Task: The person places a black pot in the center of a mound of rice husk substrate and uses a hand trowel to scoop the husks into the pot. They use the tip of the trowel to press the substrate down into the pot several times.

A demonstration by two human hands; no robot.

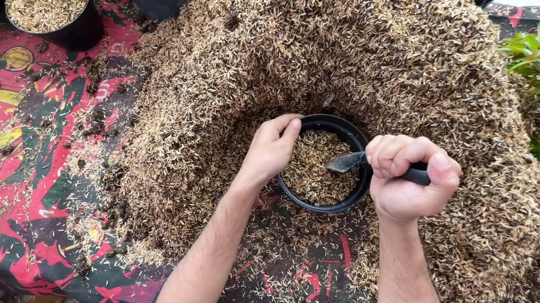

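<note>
The left hand (271, 150) grips the left rim of a black pot (324, 162), partly filled with husks. The right hand (407, 177) is fisted around a trowel (357, 162), blade over the pot. The pot sits near the husk heap (345, 61). Far left, a second pot (52, 2) holds husks.

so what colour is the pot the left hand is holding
Black, the pot gripped at its rim by the left hand; the head view shows it.

Counted: two black pots (330, 129) (77, 29) holding husk, one large husk heap (347, 47), one trowel (349, 162), two hands (270, 151) (409, 180), one patterned cloth (2, 200)
</note>
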